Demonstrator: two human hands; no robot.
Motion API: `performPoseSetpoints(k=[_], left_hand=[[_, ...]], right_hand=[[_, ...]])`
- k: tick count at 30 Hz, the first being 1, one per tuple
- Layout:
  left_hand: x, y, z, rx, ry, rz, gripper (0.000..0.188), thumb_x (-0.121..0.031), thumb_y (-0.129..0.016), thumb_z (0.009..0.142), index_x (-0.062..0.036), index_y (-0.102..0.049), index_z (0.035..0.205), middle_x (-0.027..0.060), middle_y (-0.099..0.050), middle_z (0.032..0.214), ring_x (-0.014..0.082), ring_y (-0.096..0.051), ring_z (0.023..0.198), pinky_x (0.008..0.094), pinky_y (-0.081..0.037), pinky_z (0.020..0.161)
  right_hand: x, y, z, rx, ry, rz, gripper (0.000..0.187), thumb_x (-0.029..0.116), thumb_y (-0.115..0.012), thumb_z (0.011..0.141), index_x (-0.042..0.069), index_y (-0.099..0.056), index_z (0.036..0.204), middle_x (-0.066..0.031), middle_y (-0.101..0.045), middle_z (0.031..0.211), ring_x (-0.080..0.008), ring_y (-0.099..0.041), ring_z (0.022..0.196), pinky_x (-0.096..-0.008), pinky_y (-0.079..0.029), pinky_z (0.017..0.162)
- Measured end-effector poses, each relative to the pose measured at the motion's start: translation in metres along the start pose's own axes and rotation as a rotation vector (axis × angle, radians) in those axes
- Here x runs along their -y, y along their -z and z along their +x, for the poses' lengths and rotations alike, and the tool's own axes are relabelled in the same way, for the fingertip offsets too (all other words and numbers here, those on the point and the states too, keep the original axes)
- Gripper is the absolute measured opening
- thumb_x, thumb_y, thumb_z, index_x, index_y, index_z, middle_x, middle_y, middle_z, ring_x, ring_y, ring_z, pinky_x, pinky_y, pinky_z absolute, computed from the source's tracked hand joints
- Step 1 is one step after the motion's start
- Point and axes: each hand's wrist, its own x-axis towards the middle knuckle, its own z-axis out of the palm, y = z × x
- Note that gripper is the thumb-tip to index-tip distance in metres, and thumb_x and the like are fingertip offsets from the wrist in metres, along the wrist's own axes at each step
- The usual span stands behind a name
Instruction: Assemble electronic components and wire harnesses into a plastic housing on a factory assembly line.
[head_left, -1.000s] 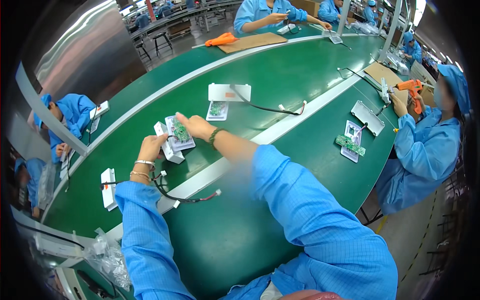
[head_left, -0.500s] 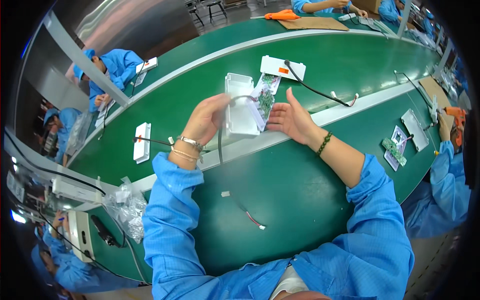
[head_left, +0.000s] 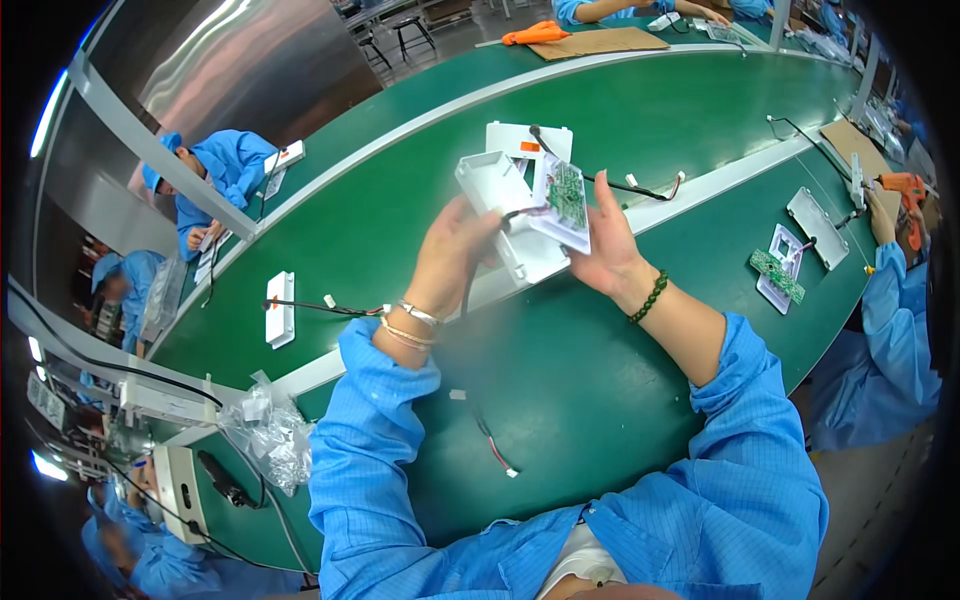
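My left hand grips a white plastic housing shell by its near left side, thumb at its edge. My right hand supports a white cover carrying a green circuit board; the thumb stands up beside it and the other fingers are partly hidden behind. Cover and shell are tilted and close together, with a short dark cable between them. A black cable with a white connector hangs below my left hand and ends in a small white plug.
Behind my hands lies another white housing with an orange label and cable. One more labelled housing lies left. At right are an opened shell and a loose circuit board, near a co-worker's hand. Clear plastic bags lie near left.
The cover with its board has turned to face up and moved right, into my right hand. The shell has tilted in my left hand. The whole view has shifted slightly.
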Motion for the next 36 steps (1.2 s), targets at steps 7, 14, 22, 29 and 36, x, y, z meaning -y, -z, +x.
performPoseSetpoints(k=[7, 14, 22, 29, 36], left_hand=[[0.025, 0.006, 0.0, 0.019, -0.002, 0.073, 0.062, -0.025, -0.066, 0.077, -0.0037, -0.035, 0.127, 0.0067, -0.06, 0.098, 0.0115, -0.055, 0.078, 0.024, -0.042, 0.057], [0.044, 0.011, 0.0, 0.053, -0.016, 0.065, 0.067, -0.026, -0.068, 0.076, -0.0014, -0.034, 0.128, 0.015, -0.051, 0.118, 0.0221, -0.048, 0.109, 0.0343, -0.04, 0.09], [-0.007, 0.0, -0.023, -0.095, -0.289, 0.277, 0.03, -0.019, -0.061, 0.083, -0.0006, -0.056, 0.106, 0.0074, -0.063, 0.093, 0.0107, -0.059, 0.079, 0.0212, -0.047, 0.066], [0.028, -0.053, -0.077, 0.429, 0.455, -0.331, 0.068, -0.025, -0.059, 0.085, -0.0077, -0.02, 0.138, 0.0127, -0.039, 0.131, 0.0189, -0.051, 0.104, 0.0313, -0.042, 0.086], [0.049, -0.057, -0.069, 0.179, -0.059, -0.643, 0.073, -0.039, -0.05, 0.088, -0.0145, -0.007, 0.14, 0.008, -0.025, 0.139, 0.0223, -0.035, 0.122, 0.0368, -0.031, 0.099]], right_hand=[[0.02, 0.006, 0.007, 0.27, 0.022, -0.045, 0.062, 0.05, -0.021, 0.093, 0.005, -0.03, 0.134, -0.0172, -0.042, 0.129, -0.0295, -0.042, 0.119, -0.0445, -0.038, 0.096], [0.025, 0.005, 0.002, 0.282, 0.015, 0.006, 0.057, 0.046, -0.025, 0.094, 0.004, -0.033, 0.132, -0.0182, -0.045, 0.125, -0.0302, -0.042, 0.118, -0.0429, -0.039, 0.096], [0.034, 0.013, 0.007, 0.355, -0.004, -0.073, 0.051, 0.039, -0.037, 0.093, 0.003, -0.037, 0.129, -0.018, -0.048, 0.121, -0.0277, -0.046, 0.114, -0.0397, -0.044, 0.091], [0.007, -0.007, -0.017, 0.096, 0.371, -0.461, 0.05, 0.02, -0.055, 0.086, 0.002, -0.033, 0.128, -0.0107, -0.044, 0.121, -0.0243, -0.039, 0.119, -0.0382, -0.032, 0.101], [-0.021, -0.014, -0.07, 0.149, 0.396, -0.771, 0.061, 0.01, -0.06, 0.079, 0.001, -0.027, 0.13, -0.0104, -0.041, 0.123, -0.023, -0.04, 0.117, -0.0335, -0.03, 0.1]])
